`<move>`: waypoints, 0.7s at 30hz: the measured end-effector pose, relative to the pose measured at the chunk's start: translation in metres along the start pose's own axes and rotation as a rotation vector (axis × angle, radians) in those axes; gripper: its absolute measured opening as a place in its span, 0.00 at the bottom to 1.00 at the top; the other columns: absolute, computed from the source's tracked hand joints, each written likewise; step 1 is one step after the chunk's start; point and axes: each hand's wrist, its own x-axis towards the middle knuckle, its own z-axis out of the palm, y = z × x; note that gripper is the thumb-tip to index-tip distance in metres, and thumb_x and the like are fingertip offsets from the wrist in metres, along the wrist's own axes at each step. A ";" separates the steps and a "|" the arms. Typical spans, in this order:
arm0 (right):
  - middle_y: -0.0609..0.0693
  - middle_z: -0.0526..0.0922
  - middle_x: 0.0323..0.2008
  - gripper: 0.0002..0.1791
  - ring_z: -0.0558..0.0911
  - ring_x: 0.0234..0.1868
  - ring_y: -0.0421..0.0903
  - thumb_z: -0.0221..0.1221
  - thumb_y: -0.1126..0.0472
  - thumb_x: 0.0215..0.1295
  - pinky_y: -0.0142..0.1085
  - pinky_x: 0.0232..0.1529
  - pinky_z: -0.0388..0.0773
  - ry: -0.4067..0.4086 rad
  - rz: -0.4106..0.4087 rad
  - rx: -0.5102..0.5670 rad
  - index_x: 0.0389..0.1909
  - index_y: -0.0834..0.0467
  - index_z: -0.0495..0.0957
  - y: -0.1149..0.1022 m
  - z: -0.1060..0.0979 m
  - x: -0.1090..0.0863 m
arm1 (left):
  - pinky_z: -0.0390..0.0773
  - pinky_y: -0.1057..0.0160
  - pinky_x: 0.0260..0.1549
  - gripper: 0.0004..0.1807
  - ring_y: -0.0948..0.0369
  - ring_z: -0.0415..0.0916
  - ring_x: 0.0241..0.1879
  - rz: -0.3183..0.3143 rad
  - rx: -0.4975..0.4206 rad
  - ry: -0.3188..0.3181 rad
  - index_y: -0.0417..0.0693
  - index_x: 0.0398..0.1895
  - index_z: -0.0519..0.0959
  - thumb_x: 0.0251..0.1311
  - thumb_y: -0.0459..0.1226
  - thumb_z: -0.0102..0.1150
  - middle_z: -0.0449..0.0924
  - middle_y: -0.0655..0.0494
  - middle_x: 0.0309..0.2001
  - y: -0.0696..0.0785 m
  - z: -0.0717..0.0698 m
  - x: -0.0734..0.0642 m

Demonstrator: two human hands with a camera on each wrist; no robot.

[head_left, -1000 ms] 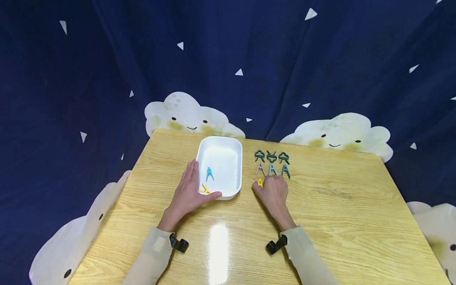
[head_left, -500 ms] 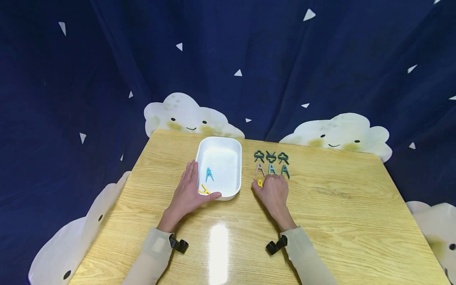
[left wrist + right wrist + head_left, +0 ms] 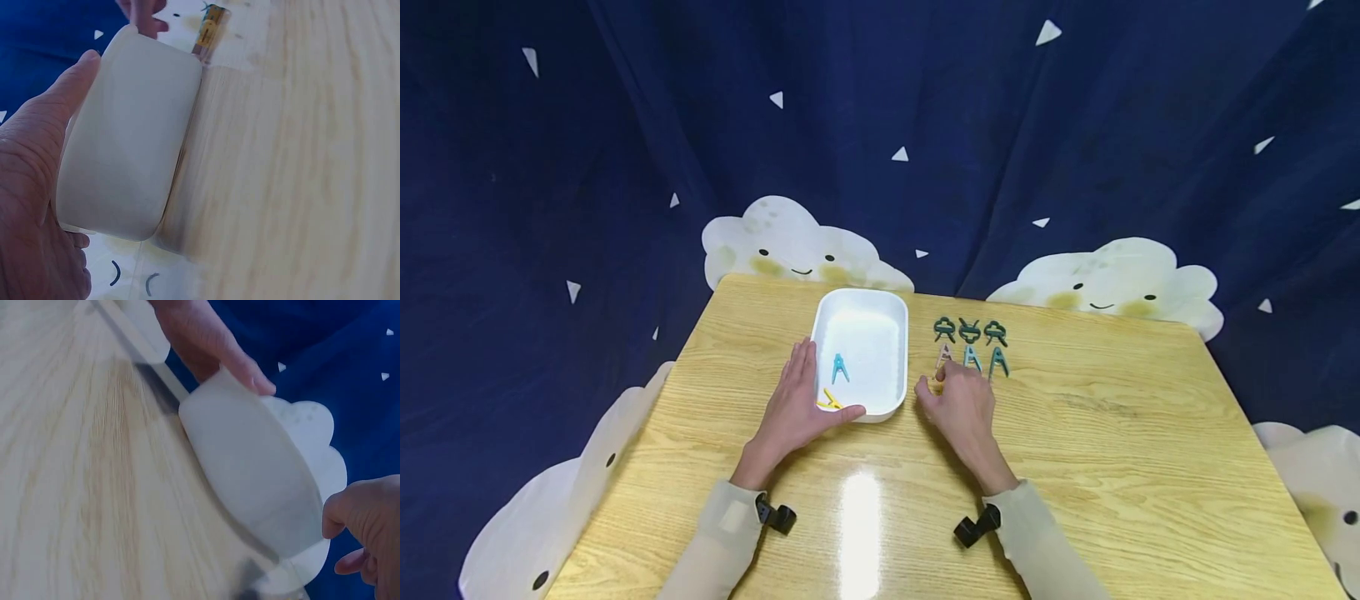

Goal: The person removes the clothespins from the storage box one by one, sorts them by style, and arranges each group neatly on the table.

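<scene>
In the head view my left hand (image 3: 797, 400) rests along the left wall of a white plastic bin (image 3: 900, 367), straight thumb across its near end. Inside the bin lie a blue clothespin (image 3: 840, 368) and a yellow clothespin (image 3: 829, 400). My right hand (image 3: 962, 404) is just right of the bin, thumb and forefinger apart, near a pink clothespin (image 3: 945, 355). Beside that pin are a light blue clothespin (image 3: 972, 358) and a teal clothespin (image 3: 998, 362). No held thing shows in my right hand; the yellow pin it had is hidden in the head view.
Several dark green cloud-shaped clips, among them one dark green clip (image 3: 996, 332), form a row behind the clothespins. They lie on a wooden table (image 3: 1112, 450). A dark blue curtain (image 3: 880, 100) with cloud figures hangs behind the table.
My right hand has shifted slightly left, and its thumb and forefinger have parted. The yellow clothespin between them no longer shows in the head view. My left hand and the bin stay put.
</scene>
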 end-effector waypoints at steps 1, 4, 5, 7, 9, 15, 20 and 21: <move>0.50 0.75 0.17 0.13 0.74 0.20 0.50 0.67 0.52 0.58 0.42 0.18 0.71 0.002 -0.006 0.014 0.27 0.59 0.83 -0.004 -0.001 0.000 | 0.45 0.44 0.80 0.81 0.49 0.32 0.84 0.001 -0.003 -0.002 0.39 0.85 0.38 0.43 0.78 0.67 0.38 0.43 0.85 0.000 0.000 0.000; 0.52 0.79 0.19 0.14 0.76 0.22 0.50 0.68 0.53 0.60 0.42 0.20 0.74 0.002 -0.035 0.061 0.36 0.62 0.85 -0.015 -0.006 -0.001 | 0.45 0.44 0.80 0.81 0.48 0.33 0.84 0.006 -0.005 -0.002 0.40 0.85 0.38 0.42 0.78 0.68 0.37 0.43 0.85 0.000 0.000 0.000; 0.52 0.80 0.20 0.15 0.77 0.22 0.51 0.68 0.54 0.60 0.43 0.21 0.75 0.004 -0.047 0.072 0.38 0.63 0.86 -0.019 -0.007 -0.001 | 0.45 0.44 0.80 0.81 0.48 0.33 0.84 0.007 -0.005 -0.002 0.40 0.85 0.38 0.42 0.78 0.68 0.37 0.43 0.85 0.000 0.000 0.000; 0.55 0.83 0.23 0.15 0.79 0.23 0.52 0.68 0.55 0.61 0.44 0.22 0.76 0.012 -0.072 0.084 0.40 0.64 0.86 -0.026 -0.009 -0.002 | 0.45 0.44 0.80 0.81 0.46 0.34 0.84 0.008 -0.003 0.000 0.40 0.85 0.38 0.42 0.78 0.68 0.37 0.43 0.85 -0.001 0.000 0.000; 0.56 0.86 0.25 0.14 0.80 0.24 0.52 0.68 0.57 0.61 0.44 0.22 0.77 0.019 -0.094 0.086 0.41 0.64 0.86 -0.031 -0.009 -0.001 | 0.45 0.43 0.80 0.81 0.44 0.36 0.84 0.009 -0.003 0.004 0.39 0.85 0.38 0.42 0.78 0.68 0.37 0.43 0.85 -0.001 0.001 0.000; 0.57 0.88 0.30 0.13 0.83 0.29 0.54 0.69 0.59 0.62 0.46 0.28 0.80 -0.019 -0.160 0.081 0.42 0.64 0.86 -0.047 -0.002 0.004 | 0.47 0.41 0.80 0.81 0.43 0.37 0.83 0.009 0.001 0.001 0.37 0.84 0.40 0.42 0.77 0.68 0.39 0.40 0.85 -0.001 0.001 0.000; 0.54 0.90 0.36 0.12 0.84 0.36 0.53 0.70 0.59 0.63 0.46 0.39 0.81 -0.122 -0.265 0.089 0.42 0.62 0.87 -0.060 0.010 0.011 | 0.47 0.42 0.80 0.80 0.45 0.36 0.84 0.012 0.003 0.007 0.36 0.84 0.40 0.42 0.77 0.68 0.40 0.39 0.84 -0.001 0.002 0.000; 0.54 0.90 0.36 0.12 0.84 0.36 0.52 0.70 0.59 0.62 0.46 0.39 0.81 -0.147 -0.281 0.092 0.42 0.62 0.87 -0.063 0.013 0.013 | 0.47 0.42 0.80 0.80 0.45 0.37 0.84 0.015 0.000 0.010 0.36 0.84 0.40 0.43 0.77 0.69 0.40 0.39 0.84 -0.001 0.002 0.000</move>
